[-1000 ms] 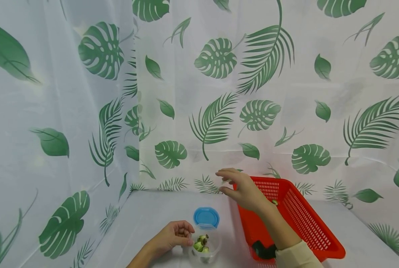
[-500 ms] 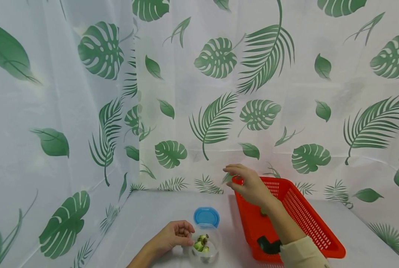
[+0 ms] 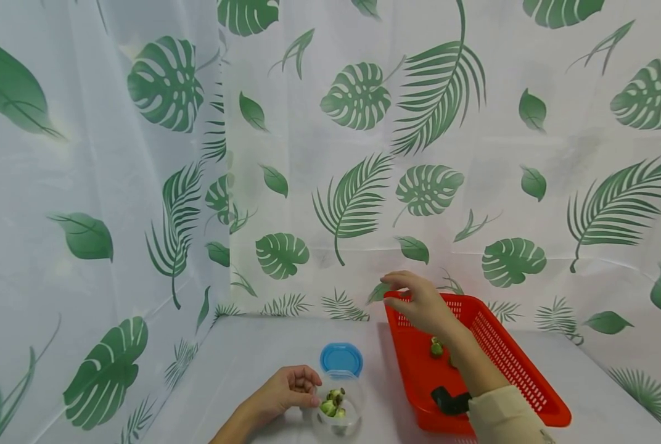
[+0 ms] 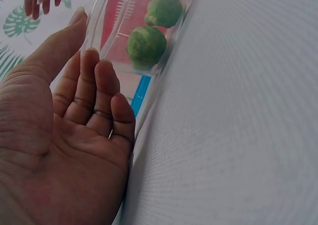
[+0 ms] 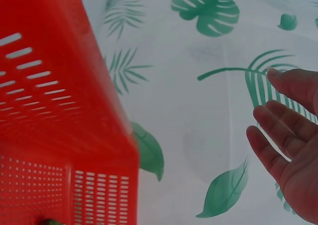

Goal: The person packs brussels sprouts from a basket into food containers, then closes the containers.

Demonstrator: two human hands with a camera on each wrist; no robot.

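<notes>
Clear cup [image 3: 355, 409] against relaxed left hand [image 3: 287, 390]; raised right hand [image 3: 420, 303] near basket [image 3: 414, 373], thumb and fingers apart.

Small screened-off booth or corner is shown; home, lab or workshop can't be told. Back and left side are closed in by white hanging sheets [image 3: 308, 135], printed with green leaves [image 3: 532, 111] and visibly creased. A pale table [image 3: 253, 354] is bordered by them. A kitchen-like touch is given by a red plastic basket [image 3: 415, 377], a clear tub [image 3: 356, 408] and a blue lid [image 3: 340, 357].
</notes>
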